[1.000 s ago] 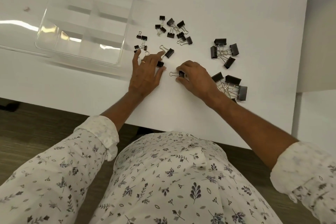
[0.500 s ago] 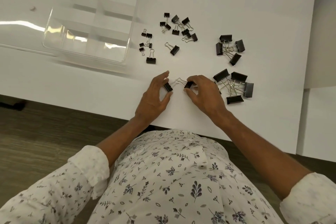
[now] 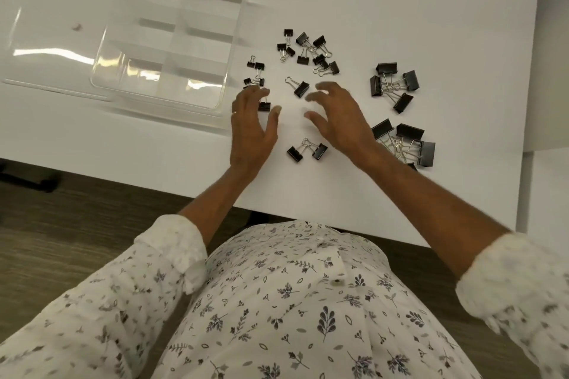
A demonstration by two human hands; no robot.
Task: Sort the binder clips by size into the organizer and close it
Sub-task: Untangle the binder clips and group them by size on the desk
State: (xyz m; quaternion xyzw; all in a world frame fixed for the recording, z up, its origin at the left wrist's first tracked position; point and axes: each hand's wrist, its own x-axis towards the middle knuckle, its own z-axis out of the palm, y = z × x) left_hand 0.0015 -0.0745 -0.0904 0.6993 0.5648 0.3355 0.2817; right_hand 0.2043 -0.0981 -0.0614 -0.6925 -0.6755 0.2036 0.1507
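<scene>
We look down at a white table (image 3: pixel 400 3). At its upper left sits a clear plastic organizer box (image 3: pixel 197 43), split by dividers into compartments. Its flat clear lid (image 3: pixel 52 49) lies open to the left, with a small pink speck (image 3: pixel 77 27) on it. Every clip lies on the table outside the box.

The black binder clips with silver wire handles are spread to the right of the box, in groups. A loose group of five small clips (image 3: pixel 259 65) sits just beside the box. A tangled cluster of medium clips (image 3: pixel 303 59) lies farther back; we count about eight, though they overlap. One single medium clip (image 3: pixel 301 88) lies between the two hands' fingertips. A pair of medium clips (image 3: pixel 295 153) sits near the front table edge, wire handles touching. At the right, an upper group of four large clips (image 3: pixel 387 68) lies above a lower group of large clips (image 3: pixel 409 131), also four, one partly hidden by the forearm.

The left hand (image 3: pixel 252 132) has its fingers loosely spread, the tips over the small clips; we cannot tell whether it touches one. The right hand (image 3: pixel 341 123) hovers with fingers spread and gently curved, holding nothing.

Half a second ago each hand pinched one clip of the front pair. Now both clips are let go and the hands have moved toward the back.
</scene>
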